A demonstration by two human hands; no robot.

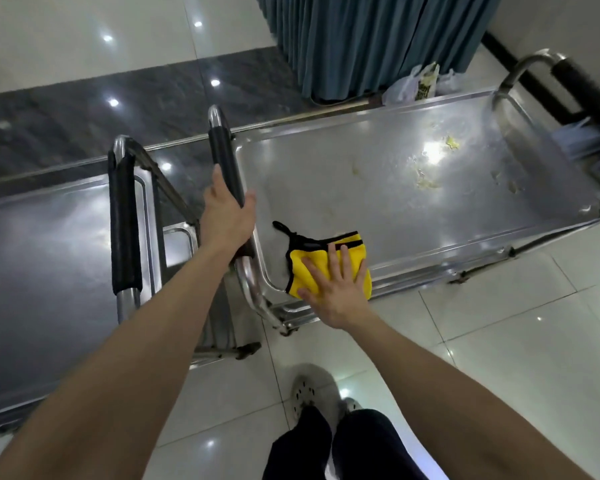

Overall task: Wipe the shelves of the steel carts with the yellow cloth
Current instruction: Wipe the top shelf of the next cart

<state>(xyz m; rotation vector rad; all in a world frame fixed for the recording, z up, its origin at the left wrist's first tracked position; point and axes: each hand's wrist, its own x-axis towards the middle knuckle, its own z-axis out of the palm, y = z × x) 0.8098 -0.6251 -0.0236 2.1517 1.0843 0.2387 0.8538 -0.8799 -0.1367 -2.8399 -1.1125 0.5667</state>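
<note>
so the person is leaning over the right-hand steel cart (378, 188) and pressing the right hand (336, 289) flat, fingers spread, on top of the yellow cloth (296, 273), which is sitting folded on the top shelf right at the near left corner, just beside the front rim. The left hand (226, 216) is wrapping around the black padded handle (224, 147) at that end of the cart, looking like it's bracing the thing. Honestly the wiping here is looking like it's barely getting going, because the yellowish food bits and smears (430, 181) are lying way over at the far right end of the shelf, well apart from the cloth. What I'd be worrying about: the cloth is riding so close to the edge that a sloppy stroke could be dragging it off onto the floor (499, 341). Sweeping those crumbs too fast is probably going to be flinging them over the low rim instead of gathering them. And if that left grip is loosening while the other hand is pushing sideways, I'm guessing the cart could be shifting toward the second cart (49, 237) next to it
</note>
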